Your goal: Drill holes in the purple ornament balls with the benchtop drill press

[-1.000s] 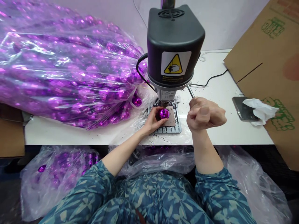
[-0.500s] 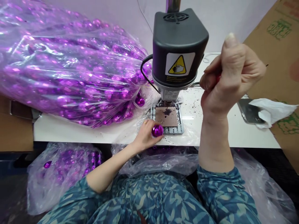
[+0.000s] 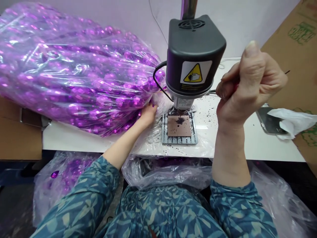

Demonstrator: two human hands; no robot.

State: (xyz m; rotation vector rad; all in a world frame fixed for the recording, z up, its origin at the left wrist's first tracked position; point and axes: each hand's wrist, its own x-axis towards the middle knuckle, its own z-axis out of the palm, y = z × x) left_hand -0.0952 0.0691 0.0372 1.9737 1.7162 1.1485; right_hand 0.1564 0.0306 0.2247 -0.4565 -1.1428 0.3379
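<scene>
My left hand (image 3: pixel 149 113) reaches into the gathered mouth of a big clear plastic bag (image 3: pixel 81 72) full of shiny purple faceted balls. Its fingertips are hidden there, so I cannot see what they hold. My right hand (image 3: pixel 250 82) is raised beside the small bench drill press (image 3: pixel 196 49), its fingers wrapped round a feed handle with a bit of red showing. Below the drill head, a brown square board (image 3: pixel 179 130) with a small hole lies on the slotted metal base (image 3: pixel 180 140). Dark shavings are heaped on the board.
Shavings are scattered over the white table (image 3: pixel 79 138). A phone (image 3: pixel 269 122) and crumpled white tissue (image 3: pixel 294 120) lie at the right by a cardboard box (image 3: pixel 294 49). Another bag of purple balls (image 3: pixel 64 178) sits below the table's left edge; clear plastic (image 3: pixel 168 175) drapes over my lap.
My left hand, which held a purple ball in front of the drill base, has moved up and left to the bag's mouth. My right hand keeps its grip. The view has shifted slightly.
</scene>
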